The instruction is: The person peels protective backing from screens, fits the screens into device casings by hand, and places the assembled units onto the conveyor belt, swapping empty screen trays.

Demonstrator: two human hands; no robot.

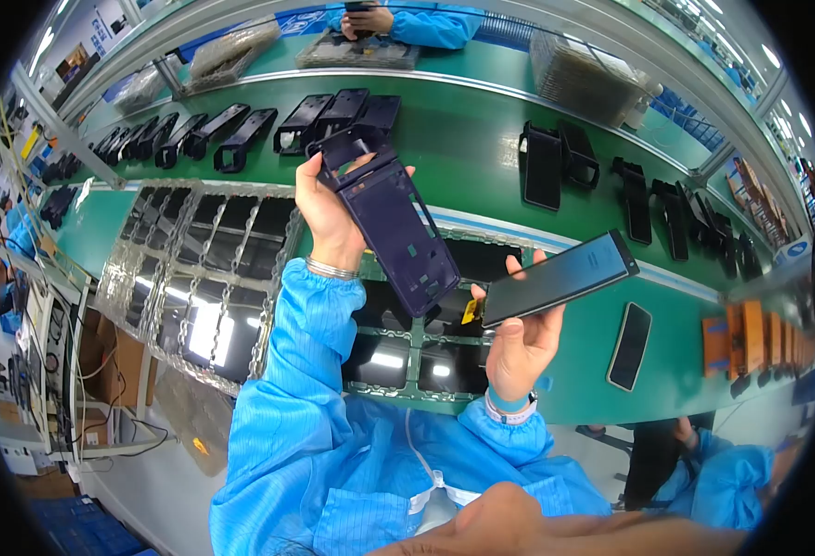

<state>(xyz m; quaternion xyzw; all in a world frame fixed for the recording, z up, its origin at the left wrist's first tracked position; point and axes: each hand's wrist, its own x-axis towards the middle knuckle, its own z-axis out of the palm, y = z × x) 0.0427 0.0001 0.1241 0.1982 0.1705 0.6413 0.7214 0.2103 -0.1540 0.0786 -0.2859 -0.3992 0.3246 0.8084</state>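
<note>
My left hand (pixel 327 208) is closed on a dark purple plastic device housing (pixel 398 236), gripped near its open-framed upper end and tilted down to the right. Its flat face, with small cutouts, is towards me. In my right hand (pixel 525 347) lies a thin black screen panel (pixel 560 278), held between thumb and fingers, with a yellow tab (pixel 470 311) at its left end. The two parts are apart. Below them, clear plastic trays (pixel 414 357) hold several dark glass panels (pixel 375 361).
Black housings (pixel 245 139) line the green conveyor (pixel 463 139), with more (pixel 542 167) at right. A phone-like device (pixel 630 346) lies right of me, near orange fixtures (pixel 751 338). Across the line, a person's hands (pixel 368 20) work near stacked trays (pixel 579 79). Another person's blue sleeve (pixel 727 477) shows lower right.
</note>
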